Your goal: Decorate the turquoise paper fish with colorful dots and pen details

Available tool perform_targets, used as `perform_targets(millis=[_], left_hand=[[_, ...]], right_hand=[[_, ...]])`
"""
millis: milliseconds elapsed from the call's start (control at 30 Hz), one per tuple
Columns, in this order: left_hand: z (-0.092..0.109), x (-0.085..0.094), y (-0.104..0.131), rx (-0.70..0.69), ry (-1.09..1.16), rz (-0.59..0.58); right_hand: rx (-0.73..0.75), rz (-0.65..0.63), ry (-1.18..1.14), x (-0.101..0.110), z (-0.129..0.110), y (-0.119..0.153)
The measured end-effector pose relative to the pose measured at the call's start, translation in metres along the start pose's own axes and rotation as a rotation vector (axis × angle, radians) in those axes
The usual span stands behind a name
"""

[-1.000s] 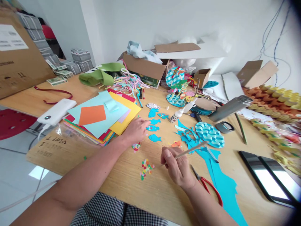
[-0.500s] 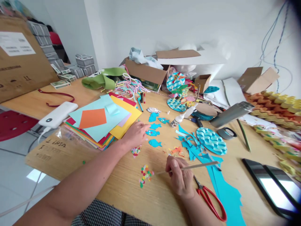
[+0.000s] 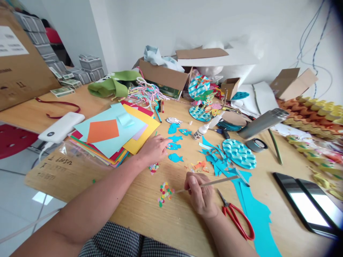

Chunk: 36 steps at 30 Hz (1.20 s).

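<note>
My right hand (image 3: 199,192) pinches a thin pale stick (image 3: 219,181), its tip beside a scatter of small coloured paper dots (image 3: 164,192). My left hand (image 3: 154,150) rests on the table with its fingertips together at the left edge of a dotted blue paper fish (image 3: 174,146); whether they hold anything is hidden. Further blue fish lie around it, one (image 3: 175,157) nearer me and one (image 3: 185,132) farther off. A smaller pile of dots (image 3: 153,167) sits beside my left wrist. Red-handled scissors (image 3: 237,216) lie to the right of my right hand.
Coloured paper sheets (image 3: 107,134) and a white power bank (image 3: 61,126) are on the left. Beyond the fish stands a glue bottle (image 3: 200,131). Blue scraps (image 3: 218,162), a wavy blue disc (image 3: 239,153), a metal flask (image 3: 264,123) and a dark tablet (image 3: 292,200) lie on the right.
The view has shifted slightly. My right hand and the stick have moved a little left, the tip closer to the paper dots. My left hand stays by the fish.
</note>
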<state>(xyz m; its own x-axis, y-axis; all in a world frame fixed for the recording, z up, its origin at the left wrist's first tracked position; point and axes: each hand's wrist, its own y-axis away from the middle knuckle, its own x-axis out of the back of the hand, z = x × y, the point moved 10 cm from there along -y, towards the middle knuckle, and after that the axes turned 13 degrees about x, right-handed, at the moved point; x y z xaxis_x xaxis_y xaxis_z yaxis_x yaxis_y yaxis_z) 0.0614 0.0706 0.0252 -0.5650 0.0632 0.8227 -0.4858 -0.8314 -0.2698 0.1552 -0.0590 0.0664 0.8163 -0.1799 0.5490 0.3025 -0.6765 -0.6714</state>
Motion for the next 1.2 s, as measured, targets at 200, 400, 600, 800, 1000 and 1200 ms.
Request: perform_targets(millis=[200,400,600,800,1000,1200], left_hand=[[-0.001,-0.002,0.0,0.003,-0.041,0.008],[-0.002,-0.003,0.0,0.003,-0.056,0.009],[-0.002,-0.003,0.0,0.012,-0.05,-0.005],[-0.001,-0.002,0.0,0.022,-0.058,0.001],[-0.002,-0.002,-0.001,0.054,-0.035,-0.023],[-0.002,0.001,0.001,0.034,-0.025,0.014]], right_hand=[[-0.013,-0.033,0.017,-0.005,0.002,-0.001],[-0.078,0.019,-0.013,0.003,0.007,0.002],[-0.226,0.134,-0.106,0.01,0.024,0.014],[-0.372,0.282,-0.11,0.025,0.031,0.004],[-0.41,0.304,0.114,0.044,0.042,-0.04],[-0.386,0.324,0.286,0.035,0.085,-0.071]])
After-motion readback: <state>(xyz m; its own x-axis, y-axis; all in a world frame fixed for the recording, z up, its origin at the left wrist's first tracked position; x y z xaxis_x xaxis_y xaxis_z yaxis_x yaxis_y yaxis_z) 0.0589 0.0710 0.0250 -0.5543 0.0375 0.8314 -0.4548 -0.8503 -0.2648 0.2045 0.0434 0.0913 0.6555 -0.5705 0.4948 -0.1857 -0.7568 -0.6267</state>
